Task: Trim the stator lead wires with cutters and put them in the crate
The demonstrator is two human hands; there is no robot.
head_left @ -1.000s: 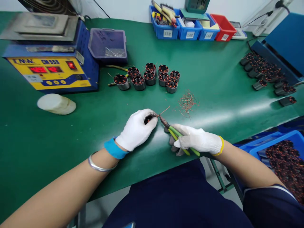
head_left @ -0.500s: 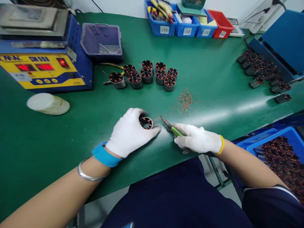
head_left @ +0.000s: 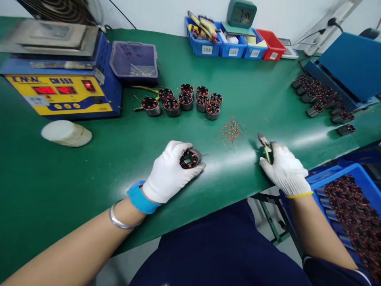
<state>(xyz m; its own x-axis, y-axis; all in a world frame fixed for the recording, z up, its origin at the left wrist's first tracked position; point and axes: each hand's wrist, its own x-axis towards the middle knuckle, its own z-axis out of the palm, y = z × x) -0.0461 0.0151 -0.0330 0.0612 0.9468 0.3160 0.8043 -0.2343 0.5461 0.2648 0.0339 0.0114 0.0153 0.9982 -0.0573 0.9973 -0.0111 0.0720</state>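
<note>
My left hand (head_left: 169,171), in a white glove, is closed around a small motor stator (head_left: 190,158) with copper windings, held just above the green table (head_left: 89,167). My right hand (head_left: 284,167), also gloved, grips green-handled cutting pliers (head_left: 264,145) near the table's front edge, well to the right of the stator. A heap of cut copper wire bits (head_left: 232,130) lies between and beyond the two hands. Several finished stators (head_left: 184,101) stand in a cluster further back.
A blue and yellow machine (head_left: 59,79) with red displays stands at the back left, a purple tray (head_left: 133,61) beside it. A white roll (head_left: 67,133) lies at the left. Blue and red bins (head_left: 235,45) line the back. More stators (head_left: 324,99) lie right; a blue crate (head_left: 351,206) holds several.
My right hand has carried the pliers to the right, away from the stator. My left hand has turned the stator so its open end faces me.
</note>
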